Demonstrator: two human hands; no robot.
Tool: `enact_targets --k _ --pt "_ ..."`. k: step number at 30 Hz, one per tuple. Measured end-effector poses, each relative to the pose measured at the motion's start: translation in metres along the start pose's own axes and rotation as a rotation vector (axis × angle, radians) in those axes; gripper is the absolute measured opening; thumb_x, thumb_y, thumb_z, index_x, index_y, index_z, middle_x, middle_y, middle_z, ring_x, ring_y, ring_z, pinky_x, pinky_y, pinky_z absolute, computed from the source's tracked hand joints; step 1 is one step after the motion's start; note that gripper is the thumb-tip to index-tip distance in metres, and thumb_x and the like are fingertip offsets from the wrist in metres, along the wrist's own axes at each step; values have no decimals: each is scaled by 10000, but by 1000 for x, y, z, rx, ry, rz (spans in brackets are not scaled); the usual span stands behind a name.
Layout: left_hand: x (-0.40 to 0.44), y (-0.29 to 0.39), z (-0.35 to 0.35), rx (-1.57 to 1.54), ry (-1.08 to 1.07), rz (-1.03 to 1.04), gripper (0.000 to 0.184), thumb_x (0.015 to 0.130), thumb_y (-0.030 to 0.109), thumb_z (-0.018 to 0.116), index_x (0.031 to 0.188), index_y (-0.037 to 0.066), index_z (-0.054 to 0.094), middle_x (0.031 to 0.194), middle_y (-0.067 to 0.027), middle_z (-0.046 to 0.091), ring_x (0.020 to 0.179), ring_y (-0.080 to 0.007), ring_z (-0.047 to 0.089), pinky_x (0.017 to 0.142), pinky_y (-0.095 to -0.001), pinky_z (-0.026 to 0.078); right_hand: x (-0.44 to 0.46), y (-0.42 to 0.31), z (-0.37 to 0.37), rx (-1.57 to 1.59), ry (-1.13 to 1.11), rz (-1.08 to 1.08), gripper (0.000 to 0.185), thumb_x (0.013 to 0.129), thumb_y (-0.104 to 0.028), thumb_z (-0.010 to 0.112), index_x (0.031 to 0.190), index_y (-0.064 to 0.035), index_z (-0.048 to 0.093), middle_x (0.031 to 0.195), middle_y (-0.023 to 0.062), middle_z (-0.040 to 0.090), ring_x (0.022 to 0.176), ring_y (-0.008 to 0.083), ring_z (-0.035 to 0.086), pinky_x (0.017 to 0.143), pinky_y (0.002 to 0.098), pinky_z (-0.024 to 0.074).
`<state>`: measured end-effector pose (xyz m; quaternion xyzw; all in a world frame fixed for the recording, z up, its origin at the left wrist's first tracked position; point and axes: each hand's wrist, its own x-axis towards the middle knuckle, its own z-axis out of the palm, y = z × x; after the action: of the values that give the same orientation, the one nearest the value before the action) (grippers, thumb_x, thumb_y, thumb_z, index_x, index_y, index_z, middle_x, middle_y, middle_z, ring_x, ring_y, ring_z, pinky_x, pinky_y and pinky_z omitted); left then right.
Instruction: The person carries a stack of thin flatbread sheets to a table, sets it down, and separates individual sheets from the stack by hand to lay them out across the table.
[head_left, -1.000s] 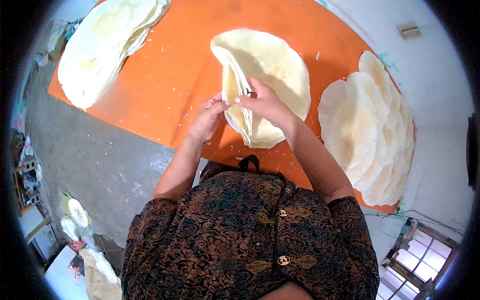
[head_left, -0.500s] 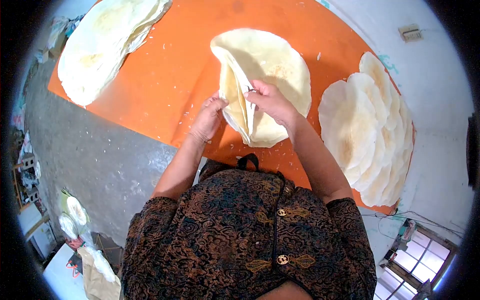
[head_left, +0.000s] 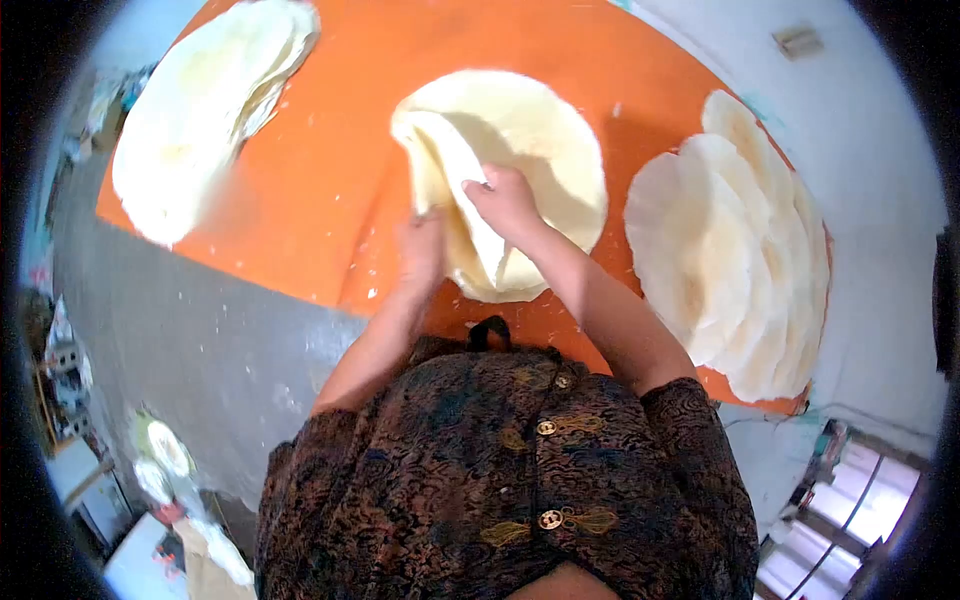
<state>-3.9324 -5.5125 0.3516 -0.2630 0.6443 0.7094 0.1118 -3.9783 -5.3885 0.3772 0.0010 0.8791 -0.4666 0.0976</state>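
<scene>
A stack of round, thin flatbreads [head_left: 560, 150] lies on the orange table, its left part folded up and over toward the right. My right hand [head_left: 505, 205] is closed on the folded edge of the flatbread, thumb on top. Beside the left rim is my left hand [head_left: 422, 245], smeared by motion; its fingertips are near or at the bread's edge, and I cannot make out whether they grip it. A small dark thing shows by my right fingers, too small to name.
Another pile of flatbreads [head_left: 190, 130] lies at the table's far left. Overlapping flatbreads [head_left: 700, 250] spread along the right end, near the white wall. White crumbs dot the orange table [head_left: 340, 170]. Bags and boxes stand on the grey floor [head_left: 210, 340] side.
The flatbread's fold has opened wider and leans further right. My right hand has moved slightly left with the edge; my left hand has dropped a little lower and is blurred.
</scene>
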Motion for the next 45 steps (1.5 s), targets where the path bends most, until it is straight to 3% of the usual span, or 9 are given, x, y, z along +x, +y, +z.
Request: enact_targets --k 10,12,19,26,30,32,36,40,45 --pt "74 -59 -88 -416 -18 -149 335 817 74 469 1099 -102 435 947 -161 547 808 -263 571 681 -377 493 52 -31 -165 283 39 -147 265 723 -178 565 870 38 605 737 116 619 685 173 598 634 301 474" --pt "80 -64 -90 -401 -28 -143 339 817 69 468 1110 -96 432 951 -160 545 814 -265 567 695 -378 490 61 -61 -223 -311 128 -126 330 699 -263 580 857 24 616 750 121 624 666 184 590 621 320 469" --pt "71 -61 -86 -395 23 -101 320 816 51 456 1114 -65 435 943 -144 542 819 -260 557 697 -366 486 24 -42 -400 428 516 -80 301 771 -99 593 1022 40 503 913 125 591 780 212 591 682 335 501" --pt "72 -64 -93 -317 62 -65 332 814 97 507 1105 -53 447 948 -112 557 780 -222 567 650 -321 490 0 231 -424 972 919 47 446 813 -265 546 1165 -40 391 896 122 563 839 288 564 630 398 471" --pt "78 -68 -100 -339 -17 -79 364 813 102 512 1134 -52 435 1016 -117 548 859 -229 555 727 -340 475 -23 350 -351 -155 1246 407 380 731 -171 586 1059 -17 470 989 180 539 938 286 521 814 377 423" --pt "78 -72 -109 -380 -142 -68 393 812 112 516 1159 -48 422 1056 -126 537 915 -244 542 788 -356 461 -29 337 -324 -162 1164 617 386 715 -170 580 1053 -13 476 1027 193 532 986 290 501 848 366 399" --pt "51 -40 -95 -531 -373 -134 457 816 161 527 1196 -52 389 1148 -157 492 1023 -266 502 884 -384 418 -18 258 -266 -503 1045 166 345 718 -159 580 1035 -50 502 997 181 543 910 278 533 792 325 428" --pt "10 5 -62 -486 -453 -99 487 815 212 546 1193 -52 390 1166 -147 492 1050 -251 500 908 -394 401 -11 117 -161 241 392 -153 326 772 -134 589 1055 0 498 972 83 546 898 150 527 784 271 436" --pt "-19 25 -36 -532 -491 -22 484 803 242 588 1195 17 415 1128 -107 521 1024 -207 514 889 -349 411 -37 6 -37 259 -252 -201 798 703 -319 692 1305 -26 257 1272 172 370 1172 248 370 917 336 361"
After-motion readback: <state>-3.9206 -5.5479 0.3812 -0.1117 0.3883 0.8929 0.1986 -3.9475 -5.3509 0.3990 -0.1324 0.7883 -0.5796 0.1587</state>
